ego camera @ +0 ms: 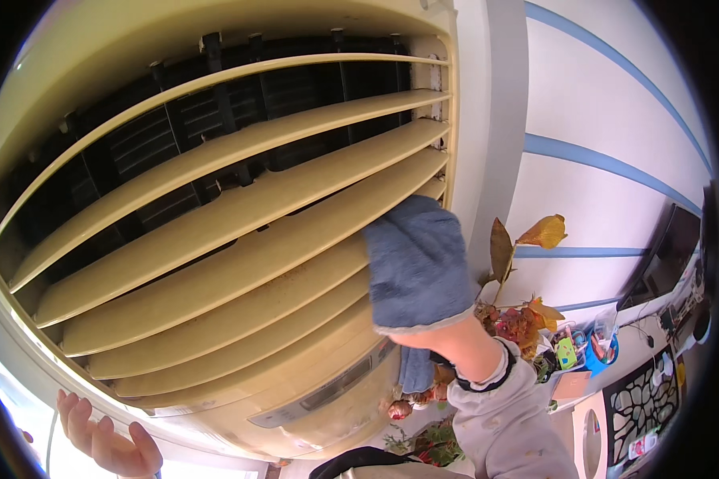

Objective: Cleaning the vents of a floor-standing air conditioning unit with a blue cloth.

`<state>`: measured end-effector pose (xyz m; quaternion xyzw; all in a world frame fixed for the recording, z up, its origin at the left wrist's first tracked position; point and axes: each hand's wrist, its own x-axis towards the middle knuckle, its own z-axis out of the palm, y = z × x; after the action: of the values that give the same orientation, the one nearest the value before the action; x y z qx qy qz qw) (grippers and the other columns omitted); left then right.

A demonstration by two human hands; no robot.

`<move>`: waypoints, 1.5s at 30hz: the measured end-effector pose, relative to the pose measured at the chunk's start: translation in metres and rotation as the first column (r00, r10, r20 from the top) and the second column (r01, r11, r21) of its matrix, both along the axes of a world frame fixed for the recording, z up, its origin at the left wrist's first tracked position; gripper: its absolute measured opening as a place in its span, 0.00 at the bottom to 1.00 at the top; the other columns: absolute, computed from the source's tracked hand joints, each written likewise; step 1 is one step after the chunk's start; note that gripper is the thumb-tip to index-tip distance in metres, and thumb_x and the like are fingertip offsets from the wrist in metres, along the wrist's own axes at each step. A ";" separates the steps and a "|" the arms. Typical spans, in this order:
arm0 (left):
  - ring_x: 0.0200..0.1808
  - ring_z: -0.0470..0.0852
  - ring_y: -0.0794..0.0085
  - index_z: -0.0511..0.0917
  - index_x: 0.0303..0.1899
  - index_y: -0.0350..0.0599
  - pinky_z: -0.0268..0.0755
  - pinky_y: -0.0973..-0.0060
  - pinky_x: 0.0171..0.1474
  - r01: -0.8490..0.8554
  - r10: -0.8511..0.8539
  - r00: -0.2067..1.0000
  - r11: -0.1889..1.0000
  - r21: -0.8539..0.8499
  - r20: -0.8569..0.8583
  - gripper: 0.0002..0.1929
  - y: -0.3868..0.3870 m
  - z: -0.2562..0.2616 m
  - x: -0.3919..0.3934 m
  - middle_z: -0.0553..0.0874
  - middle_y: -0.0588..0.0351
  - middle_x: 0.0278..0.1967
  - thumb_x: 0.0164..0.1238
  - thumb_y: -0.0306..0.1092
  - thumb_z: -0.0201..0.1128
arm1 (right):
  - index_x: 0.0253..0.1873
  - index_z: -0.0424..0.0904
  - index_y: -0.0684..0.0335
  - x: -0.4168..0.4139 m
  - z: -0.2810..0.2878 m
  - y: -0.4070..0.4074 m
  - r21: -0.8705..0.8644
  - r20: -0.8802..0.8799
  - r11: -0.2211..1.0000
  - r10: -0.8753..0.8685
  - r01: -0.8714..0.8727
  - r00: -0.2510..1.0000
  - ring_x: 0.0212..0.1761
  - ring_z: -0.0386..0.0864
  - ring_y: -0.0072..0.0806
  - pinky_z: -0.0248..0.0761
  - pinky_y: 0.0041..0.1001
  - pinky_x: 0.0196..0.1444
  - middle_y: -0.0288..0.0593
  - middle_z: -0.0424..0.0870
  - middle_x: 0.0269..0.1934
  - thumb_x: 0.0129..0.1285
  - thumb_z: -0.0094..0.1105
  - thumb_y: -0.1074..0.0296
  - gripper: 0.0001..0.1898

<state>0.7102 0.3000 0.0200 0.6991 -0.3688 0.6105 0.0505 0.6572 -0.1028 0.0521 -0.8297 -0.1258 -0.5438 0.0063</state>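
Before me stands a cream floor-standing air conditioner, its long horizontal louvers (245, 239) filling much of the view. Dark inner slats (210, 102) show through the upper gaps. A blue cloth (419, 263) with a pale edge covers my right hand (419, 340), hiding the fingers. Hand and cloth press against the right ends of the lower louvers. Brownish specks dot one louver near its middle. A control panel (323, 392) lies below the louvers. At the lower left, my left hand (111, 440) is empty with fingers apart, beside the casing's edge.
Dried and artificial-looking flowers (518, 323) stand right beside my right forearm. Farther right, a blue bin (601, 353) and other small items rest on a white surface. A television (662, 257) is near the blue-striped wall (581, 203). Bright light enters at lower left.
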 end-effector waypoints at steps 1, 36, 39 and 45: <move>0.68 0.61 0.45 0.60 0.63 0.49 0.51 0.46 0.69 0.014 -0.014 1.000 1.000 0.003 -0.001 0.24 0.002 0.001 0.001 0.65 0.45 0.62 0.66 0.28 0.50 | 0.60 0.70 0.68 -0.001 0.001 0.009 0.010 -0.006 1.000 0.013 -0.012 1.000 0.57 0.71 0.57 0.60 0.51 0.62 0.61 0.72 0.57 0.47 0.61 0.62 0.33; 0.54 0.69 0.51 0.65 0.47 0.48 0.59 0.44 0.62 0.292 -0.292 0.954 0.956 -0.010 -0.072 0.18 0.093 -0.002 0.048 0.72 0.48 0.49 0.53 0.30 0.58 | 0.57 0.74 0.67 -0.002 0.004 0.150 0.064 0.101 0.979 -0.197 0.192 0.975 0.52 0.72 0.58 0.63 0.49 0.57 0.59 0.76 0.53 0.43 0.58 0.73 0.29; 0.54 0.69 0.51 0.66 0.47 0.48 0.59 0.45 0.62 0.311 -0.311 0.947 0.950 -0.018 -0.078 0.18 0.098 -0.004 0.053 0.72 0.48 0.50 0.53 0.30 0.58 | 0.57 0.74 0.68 -0.005 -0.004 0.160 0.065 0.080 0.982 -0.180 0.176 0.980 0.52 0.73 0.58 0.63 0.49 0.57 0.59 0.76 0.53 0.42 0.60 0.71 0.30; 0.55 0.69 0.50 0.65 0.50 0.48 0.58 0.45 0.63 0.333 -0.334 0.939 0.943 -0.032 -0.085 0.20 0.108 -0.009 0.059 0.72 0.47 0.51 0.54 0.30 0.58 | 0.59 0.73 0.70 -0.007 -0.005 0.194 0.006 -0.045 0.991 -0.132 0.132 0.990 0.52 0.74 0.55 0.63 0.48 0.58 0.59 0.76 0.52 0.42 0.63 0.67 0.33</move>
<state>0.7690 0.4077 0.0110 0.6525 -0.4741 0.5646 0.1753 0.6499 0.0912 0.0473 -0.8480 -0.0679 -0.5250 -0.0232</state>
